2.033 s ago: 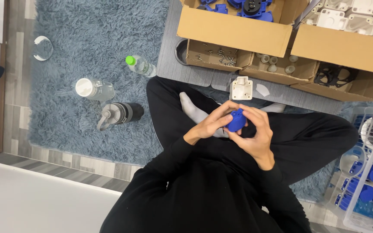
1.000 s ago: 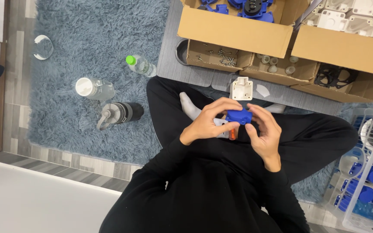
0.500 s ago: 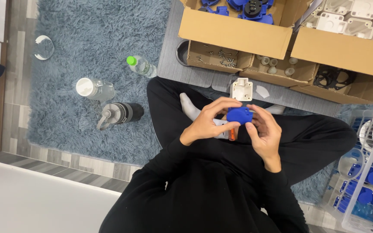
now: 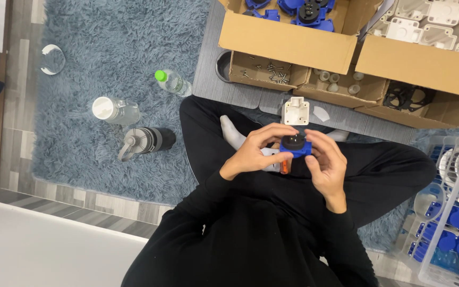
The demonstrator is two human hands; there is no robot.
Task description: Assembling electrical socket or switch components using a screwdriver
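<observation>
I sit cross-legged on a blue shaggy rug. Both hands hold a small blue plastic socket part [image 4: 295,144] with a dark round face, above my lap. My left hand [image 4: 255,148] grips its left side with fingers curled over the top. My right hand [image 4: 326,161] holds its right side. An orange-handled tool [image 4: 283,167] pokes out just below the part, between my hands. A white square housing [image 4: 296,110] lies on the grey mat just beyond my hands.
Open cardboard boxes [image 4: 288,40] hold blue parts, white housings [image 4: 431,24], screws [image 4: 272,73] and black gaskets [image 4: 407,97]. Three bottles lie on the rug at left: green-capped [image 4: 172,82], white-capped [image 4: 113,111], dark [image 4: 147,141]. A clear bin of blue parts [image 4: 455,228] stands at right.
The blue part has been turned in my hands, so its dark round face now points up. My hands stay in the same place above my lap.
</observation>
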